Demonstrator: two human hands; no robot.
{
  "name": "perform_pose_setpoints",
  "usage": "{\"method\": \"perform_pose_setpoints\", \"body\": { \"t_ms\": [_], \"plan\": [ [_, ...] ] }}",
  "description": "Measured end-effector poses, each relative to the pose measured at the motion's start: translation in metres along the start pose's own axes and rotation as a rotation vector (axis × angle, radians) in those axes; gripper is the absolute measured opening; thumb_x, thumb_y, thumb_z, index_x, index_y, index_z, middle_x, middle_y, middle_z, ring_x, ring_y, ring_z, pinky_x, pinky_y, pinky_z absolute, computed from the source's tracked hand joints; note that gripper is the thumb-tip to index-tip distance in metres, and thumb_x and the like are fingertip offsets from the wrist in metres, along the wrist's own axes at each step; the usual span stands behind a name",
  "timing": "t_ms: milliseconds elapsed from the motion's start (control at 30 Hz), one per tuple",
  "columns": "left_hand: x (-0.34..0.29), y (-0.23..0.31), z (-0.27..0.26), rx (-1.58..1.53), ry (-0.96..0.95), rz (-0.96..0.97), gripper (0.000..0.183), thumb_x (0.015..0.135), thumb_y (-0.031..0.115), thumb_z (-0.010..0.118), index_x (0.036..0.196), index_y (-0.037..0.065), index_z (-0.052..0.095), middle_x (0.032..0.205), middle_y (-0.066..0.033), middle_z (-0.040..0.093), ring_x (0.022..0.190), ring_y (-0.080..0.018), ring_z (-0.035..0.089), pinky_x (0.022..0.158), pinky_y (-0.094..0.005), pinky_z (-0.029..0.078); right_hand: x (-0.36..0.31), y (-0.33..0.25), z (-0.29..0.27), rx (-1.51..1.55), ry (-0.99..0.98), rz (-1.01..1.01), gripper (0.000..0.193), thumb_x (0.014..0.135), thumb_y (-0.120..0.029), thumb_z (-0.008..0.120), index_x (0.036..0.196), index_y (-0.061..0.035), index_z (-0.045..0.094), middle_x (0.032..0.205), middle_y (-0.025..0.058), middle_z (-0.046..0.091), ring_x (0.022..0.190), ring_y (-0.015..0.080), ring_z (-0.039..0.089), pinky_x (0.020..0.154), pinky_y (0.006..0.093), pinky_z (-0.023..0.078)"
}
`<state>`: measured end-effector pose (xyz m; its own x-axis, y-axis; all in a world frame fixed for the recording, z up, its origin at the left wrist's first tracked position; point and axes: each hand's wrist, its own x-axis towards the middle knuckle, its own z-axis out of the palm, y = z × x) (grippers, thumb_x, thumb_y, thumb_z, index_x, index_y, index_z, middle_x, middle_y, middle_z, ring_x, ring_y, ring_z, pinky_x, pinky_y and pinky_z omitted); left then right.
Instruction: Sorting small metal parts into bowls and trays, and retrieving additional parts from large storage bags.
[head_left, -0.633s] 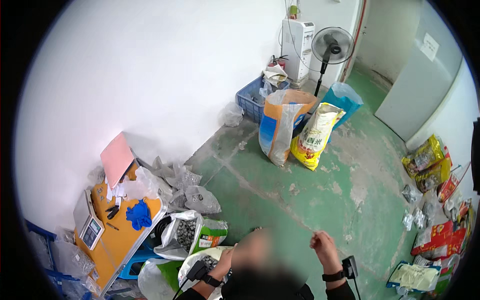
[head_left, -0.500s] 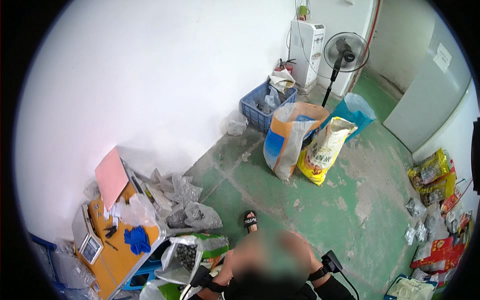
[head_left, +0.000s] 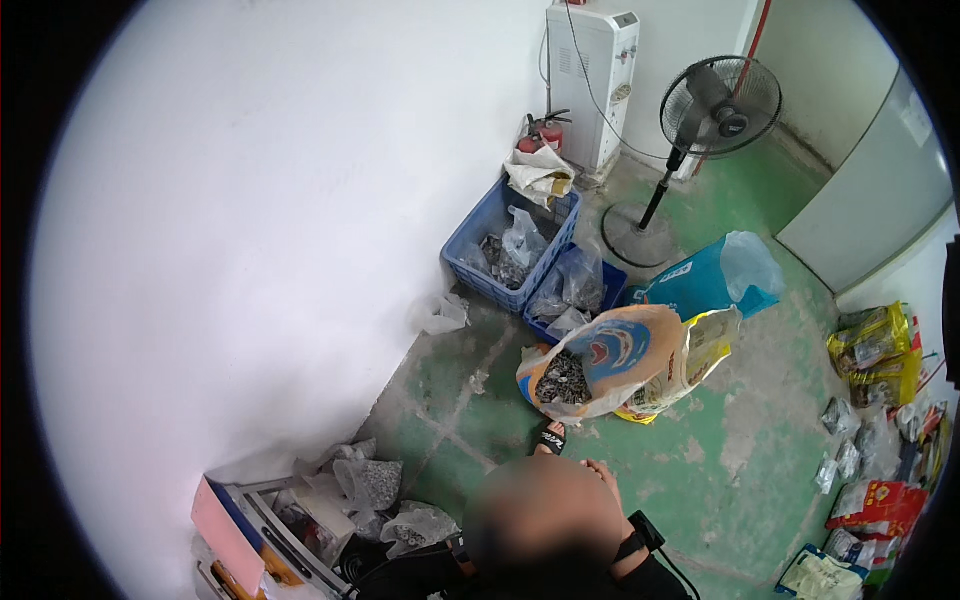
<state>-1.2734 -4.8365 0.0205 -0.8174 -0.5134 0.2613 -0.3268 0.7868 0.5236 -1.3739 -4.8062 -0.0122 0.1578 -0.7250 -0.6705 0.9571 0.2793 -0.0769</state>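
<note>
A blurred patch at the bottom centre covers most of both my hands. My left hand is lost behind it. Of my right hand [head_left: 603, 476], only part of the fingers shows at the patch's right edge, and I cannot make out anything in them. The nearest thing ahead is a tall orange, white and blue sack [head_left: 640, 352], its mouth gaping toward me with dark metal pieces [head_left: 563, 380] inside. Behind its right side leans a yellow and white sack [head_left: 697, 360]. One sandalled foot [head_left: 551, 437] is just below the orange sack.
Blue crates [head_left: 485, 282] with bagged parts stand along the wall near a fire extinguisher [head_left: 545, 135]. Beyond are a water dispenser [head_left: 592, 90], a standing fan [head_left: 720, 105] and a teal sack [head_left: 690, 285]. Bags of parts [head_left: 370, 483] lie lower left beside a table; packets [head_left: 878, 505] line the right.
The view has shifted toward the sacks and crates, and the orange sack is nearer, its contents now visible. The table has slid toward the lower left edge.
</note>
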Motion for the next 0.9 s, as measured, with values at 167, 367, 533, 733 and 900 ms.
{"method": "perform_pose_setpoints", "body": {
  "t_ms": [167,367,533,733,900],
  "plan": [
    [0.068,-0.086,-0.013,-0.196,-0.008,0.032,0.018,0.067,0.012,0.044,0.076,-0.003,0.051,0.087,-0.0155,0.047,0.090,-0.0271,0.042,0.085,-0.0361,0.029,0.072,-0.037,0.064,0.051,0.180,-0.122,0.011,0.073,-0.017,0.045,0.066,-0.0087,0.048,0.062,0.0016,0.051,0.058,0.0125,0.049,0.053,0.0235,0.041],
    [0.135,-0.203,-0.033,-0.755,-0.131,-0.083,0.018,0.074,0.013,0.047,0.087,0.001,0.052,0.102,-0.0106,0.045,0.102,-0.0257,0.038,0.083,-0.0328,0.034,0.169,-0.093,0.117,-0.123,0.459,-0.234,0.019,0.073,-0.021,0.045,0.058,-0.0095,0.044,0.053,0.0014,0.045,0.048,0.0122,0.045,0.045,0.0229,0.037],
    [0.186,-0.339,-0.035,-1.134,-0.229,-0.226,0.016,0.076,0.011,0.045,0.088,0.002,0.052,0.101,-0.0094,0.048,0.095,-0.0200,0.045,0.079,-0.0281,0.037,0.245,-0.111,0.122,-0.091,0.499,-0.284,0.028,0.077,-0.019,0.042,0.052,-0.0091,0.036,0.041,-0.0002,0.033,0.032,0.0088,0.028,0.030,0.0215,0.023],
    [0.189,-0.606,0.062,-0.111,0.008,-0.759,0.033,0.067,0.016,0.054,0.093,-0.003,0.044,0.083,-0.0200,0.047,0.079,-0.0328,0.046,0.067,-0.0358,0.038,0.318,-0.064,0.151,-0.283,0.727,-0.199,0.033,0.078,-0.019,0.041,0.048,-0.0099,0.030,0.038,-0.0008,0.025,0.028,0.0062,0.019,0.028,0.0198,0.013],
    [0.211,-0.701,0.118,-0.020,-0.098,-1.163,0.064,0.057,0.020,0.064,0.110,0.003,0.031,0.104,-0.0226,0.035,0.096,-0.0370,0.035,0.075,-0.0430,0.034,0.334,-0.034,0.158,-0.438,0.895,-0.033,0.024,0.081,-0.024,0.037,0.060,-0.0119,0.039,0.049,-0.0026,0.034,0.037,0.0060,0.028,0.037,0.0180,0.025]
  ]
}}
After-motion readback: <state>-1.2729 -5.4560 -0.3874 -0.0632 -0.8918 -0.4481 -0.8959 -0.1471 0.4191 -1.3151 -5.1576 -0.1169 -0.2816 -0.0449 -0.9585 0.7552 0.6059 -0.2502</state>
